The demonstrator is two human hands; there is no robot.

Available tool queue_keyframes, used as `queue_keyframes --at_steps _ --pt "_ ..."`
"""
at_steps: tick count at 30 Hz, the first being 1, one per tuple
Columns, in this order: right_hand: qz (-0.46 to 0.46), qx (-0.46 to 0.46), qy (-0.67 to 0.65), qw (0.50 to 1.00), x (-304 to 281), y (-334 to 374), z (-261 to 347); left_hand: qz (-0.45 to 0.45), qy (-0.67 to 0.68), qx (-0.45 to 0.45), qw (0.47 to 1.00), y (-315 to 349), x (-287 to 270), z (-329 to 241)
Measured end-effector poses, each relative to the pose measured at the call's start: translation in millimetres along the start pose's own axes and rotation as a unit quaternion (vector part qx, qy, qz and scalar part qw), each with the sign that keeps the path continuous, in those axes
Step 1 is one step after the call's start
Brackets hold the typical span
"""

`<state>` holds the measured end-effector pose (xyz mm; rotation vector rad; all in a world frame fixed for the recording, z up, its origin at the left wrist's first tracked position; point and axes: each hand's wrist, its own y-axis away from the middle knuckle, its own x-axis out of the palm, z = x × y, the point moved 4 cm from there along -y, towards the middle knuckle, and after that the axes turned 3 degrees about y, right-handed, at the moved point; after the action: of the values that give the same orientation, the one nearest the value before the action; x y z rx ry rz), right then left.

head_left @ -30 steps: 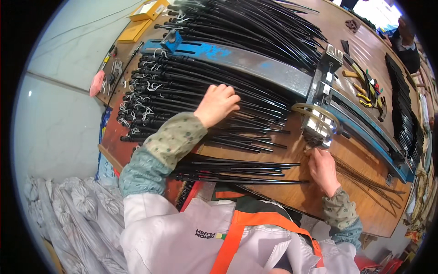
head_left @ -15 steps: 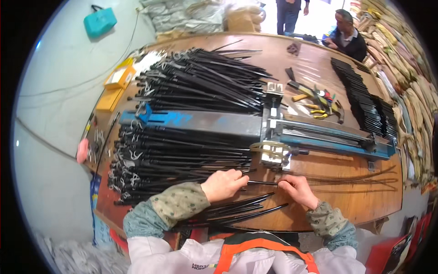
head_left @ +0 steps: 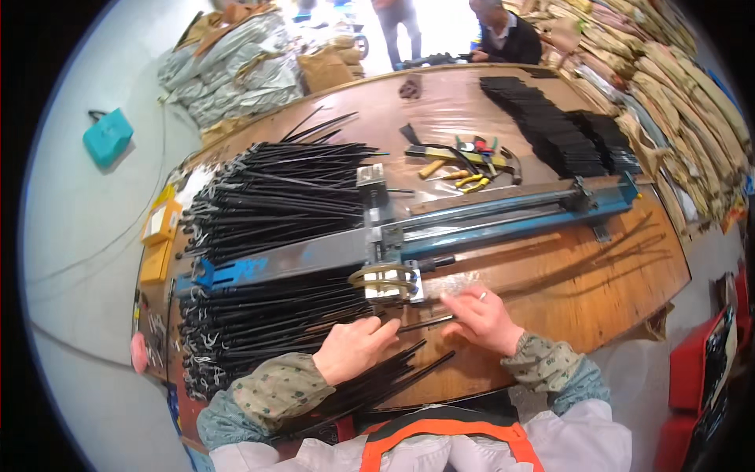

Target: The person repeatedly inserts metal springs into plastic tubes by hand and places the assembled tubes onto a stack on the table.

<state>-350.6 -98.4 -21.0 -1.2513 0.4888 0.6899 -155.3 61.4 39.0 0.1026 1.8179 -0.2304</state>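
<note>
While a handful of loose black rods (head_left: 381, 379) sits at the near edge of the wooden table (head_left: 578, 318), the action's just past them. Left hand (head_left: 358, 348) has its fingers closed on one thin black rod (head_left: 429, 323), which stretches across to the right hand (head_left: 484, 321). Those right fingers are kinda loosely spread, and honestly I can't tell if they're gripping the rod's end or just next to it. The rod's right on the near side of a metal clamp block (head_left: 385, 285). Left of that, a long metal beam (head_left: 314, 250) runs between two big bunches of black rods. Further back you've got jumbled hand tools (head_left: 472, 161), then stacked black strips (head_left: 543, 130), and a dark-clothed co-worker (head_left: 507, 35) beyond the table.
</note>
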Motion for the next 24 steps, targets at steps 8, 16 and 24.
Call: queue_keyframes --at_steps 8,16,24 --pt "-0.175 0.186 0.128 0.958 -88 45 -145 -0.123 -0.111 0.047 0.985 -111 -81 16" --pt "-0.163 0.263 0.182 0.933 -103 45 -185 -0.039 -0.127 0.101 0.986 -170 -41 16" --pt "-0.125 0.206 0.187 0.952 -73 27 -142 -0.053 -0.136 0.068 0.987 -155 -56 21"
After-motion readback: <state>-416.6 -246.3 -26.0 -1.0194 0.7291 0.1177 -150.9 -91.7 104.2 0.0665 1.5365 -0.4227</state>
